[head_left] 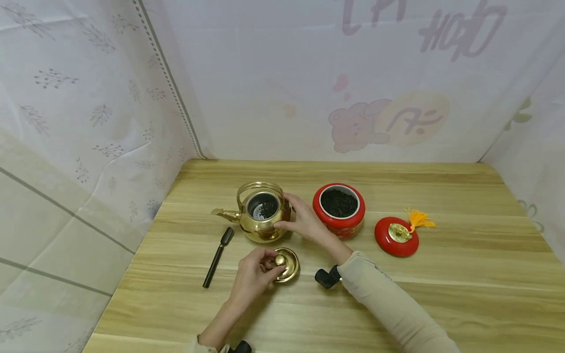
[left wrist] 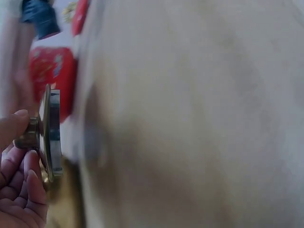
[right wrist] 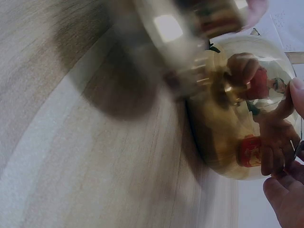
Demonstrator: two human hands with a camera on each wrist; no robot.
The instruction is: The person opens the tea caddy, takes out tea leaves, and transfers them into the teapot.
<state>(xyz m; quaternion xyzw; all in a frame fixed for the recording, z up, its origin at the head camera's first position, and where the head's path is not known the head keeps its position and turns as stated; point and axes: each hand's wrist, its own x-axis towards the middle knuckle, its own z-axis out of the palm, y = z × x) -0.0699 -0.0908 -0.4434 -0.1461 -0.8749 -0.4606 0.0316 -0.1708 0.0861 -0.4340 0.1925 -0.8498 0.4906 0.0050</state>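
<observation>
A gold teapot (head_left: 260, 232) stands upright and uncovered, its spout pointing left and its arched handle raised. Some dark tea leaves (head_left: 267, 210) lie inside it. My right hand (head_left: 305, 221) holds the pot's right side, with the thumb at the front and the fingers toward the back. By its knob, my left hand (head_left: 252, 272) pinches the gold teapot lid (head_left: 292, 261) in front of the pot. In the left wrist view the lid (left wrist: 54, 133) is raised off the table. The right wrist view shows the pot's shiny wall (right wrist: 223, 137) close up, beside the blurred lid.
Right of the teapot stands a red jar (head_left: 339, 225) filled with dark tea leaves. Its red lid (head_left: 397, 249) with a yellow tassel lies farther right. A dark tea scoop (head_left: 217, 259) rests left of the lid in my hand. Patterned cloth walls (head_left: 265, 73) border the wooden table.
</observation>
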